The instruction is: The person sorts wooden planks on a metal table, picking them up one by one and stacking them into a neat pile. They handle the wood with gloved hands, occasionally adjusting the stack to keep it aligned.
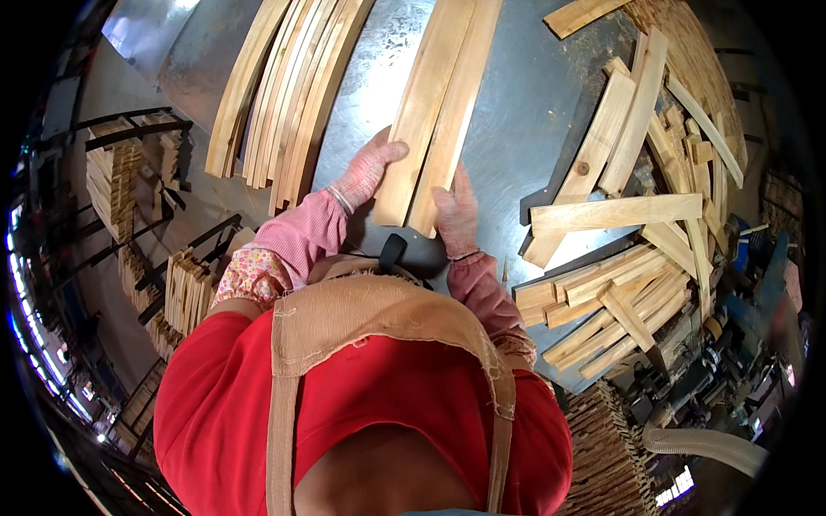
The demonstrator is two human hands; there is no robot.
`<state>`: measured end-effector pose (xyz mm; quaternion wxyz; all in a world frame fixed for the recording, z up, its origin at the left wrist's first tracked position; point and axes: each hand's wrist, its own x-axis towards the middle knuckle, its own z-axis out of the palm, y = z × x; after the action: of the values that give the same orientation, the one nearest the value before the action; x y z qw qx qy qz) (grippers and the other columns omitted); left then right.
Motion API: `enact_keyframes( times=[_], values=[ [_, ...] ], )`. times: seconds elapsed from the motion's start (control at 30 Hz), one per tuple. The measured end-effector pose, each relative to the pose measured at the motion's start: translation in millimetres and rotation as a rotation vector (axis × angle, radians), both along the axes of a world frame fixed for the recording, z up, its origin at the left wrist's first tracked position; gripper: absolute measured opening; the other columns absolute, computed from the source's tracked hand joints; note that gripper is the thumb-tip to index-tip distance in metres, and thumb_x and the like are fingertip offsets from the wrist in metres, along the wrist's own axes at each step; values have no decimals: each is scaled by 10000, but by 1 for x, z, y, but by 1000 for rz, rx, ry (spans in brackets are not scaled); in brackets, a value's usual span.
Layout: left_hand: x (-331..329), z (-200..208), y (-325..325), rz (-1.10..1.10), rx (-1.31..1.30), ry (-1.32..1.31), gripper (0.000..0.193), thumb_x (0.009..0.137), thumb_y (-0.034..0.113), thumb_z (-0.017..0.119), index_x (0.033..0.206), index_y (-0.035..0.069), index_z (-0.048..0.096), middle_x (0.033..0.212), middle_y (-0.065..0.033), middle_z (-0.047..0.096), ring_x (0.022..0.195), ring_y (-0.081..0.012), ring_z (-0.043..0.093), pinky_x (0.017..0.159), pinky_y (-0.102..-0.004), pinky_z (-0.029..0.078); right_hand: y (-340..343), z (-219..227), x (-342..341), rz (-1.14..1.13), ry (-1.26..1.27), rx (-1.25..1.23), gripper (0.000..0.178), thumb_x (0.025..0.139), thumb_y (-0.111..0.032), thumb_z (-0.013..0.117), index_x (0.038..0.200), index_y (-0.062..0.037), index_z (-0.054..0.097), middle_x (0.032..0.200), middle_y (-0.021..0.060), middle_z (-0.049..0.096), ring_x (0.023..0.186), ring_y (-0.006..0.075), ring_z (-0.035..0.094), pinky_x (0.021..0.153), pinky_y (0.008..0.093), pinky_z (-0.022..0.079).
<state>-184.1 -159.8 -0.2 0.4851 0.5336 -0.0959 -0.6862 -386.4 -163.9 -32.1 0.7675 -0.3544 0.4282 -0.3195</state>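
Two long pale wooden boards lie side by side before me, running away over the metal table (525, 112). A narrow dark gap shows between them toward their near ends. My left hand (366, 175), in a pinkish work glove, grips the outer edge of the left board (411, 138), thumb on top. Gloved the same way, my right hand (459, 211) holds the right board (456, 120) near its near end, thumb over its face. The fingers of both hands are partly hidden beside and under the boards.
A row of boards on edge (288, 95) stands left on the table. To the right lie loose boards in a jumbled heap (632, 112), with one crosswise board (615, 213) and a lower pile (602, 301). Stacked wood (120, 185) sits on racks at far left.
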Motion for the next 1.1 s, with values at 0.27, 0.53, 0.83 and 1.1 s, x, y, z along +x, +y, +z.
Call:
enact_keyframes(
  times=[0.27,0.53,0.83,1.1],
  values=[
    [22,-8,6,-296,-66,-435,780,959,286,663,1634,-18,415,1490,-226,622,1337,-311,624,1182,-375,470,5,31,59,6,-12,108,832,931,-203,765,1648,-24,383,1395,171,642,1156,295,692,995,396,593],
    [79,-45,14,12,-4,582,637,985,350,662,1462,-60,560,1238,-226,735,1030,-348,759,937,-474,639,3,-17,31,-8,-189,308,762,917,-258,773,1558,-1,450,1304,174,687,1055,288,714,897,451,623],
    [65,-30,15,-53,6,243,665,976,171,540,1601,-43,466,1499,-205,620,1348,-304,616,1231,-389,425,13,-11,57,-42,-39,323,719,974,-252,816,1551,4,470,1317,151,693,1110,271,704,959,432,605],
    [49,-32,11,-527,-134,-237,607,1005,212,520,1588,46,538,1467,-121,660,1325,-233,607,1190,-374,437,0,-36,50,-75,48,175,677,979,-283,812,1502,29,518,1316,150,692,1131,250,677,994,419,582]
  ],
)
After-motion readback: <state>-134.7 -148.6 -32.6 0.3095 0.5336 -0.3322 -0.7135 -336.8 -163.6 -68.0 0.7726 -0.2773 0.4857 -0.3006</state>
